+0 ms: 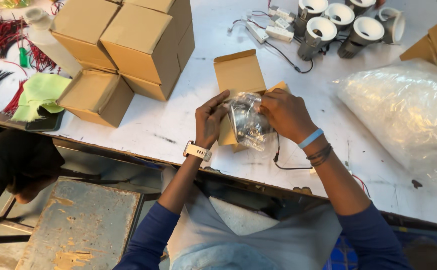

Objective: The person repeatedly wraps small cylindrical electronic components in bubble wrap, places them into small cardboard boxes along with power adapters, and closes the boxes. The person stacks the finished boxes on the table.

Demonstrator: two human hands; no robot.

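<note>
Your left hand [210, 119] and right hand [285, 114] both grip a bagged light fitting [248, 122], clear plastic crinkled around it, fingers curled on either side. It sits over an open cardboard box [238, 75], flap raised toward 12 o'clock. A black cable [278, 155] trails from the fitting toward 6 o'clock on the white table [178, 125]. At 10 o'clock from your hands: a stack of closed cardboard boxes [128, 45]. Farther out at 9 o'clock: a green cloth [41, 95] and bundles of red wires [1, 32]. At 1 o'clock: a cluster of downlight fittings [343, 25]. At 3 o'clock: a large clear plastic bag [408, 110].
</note>
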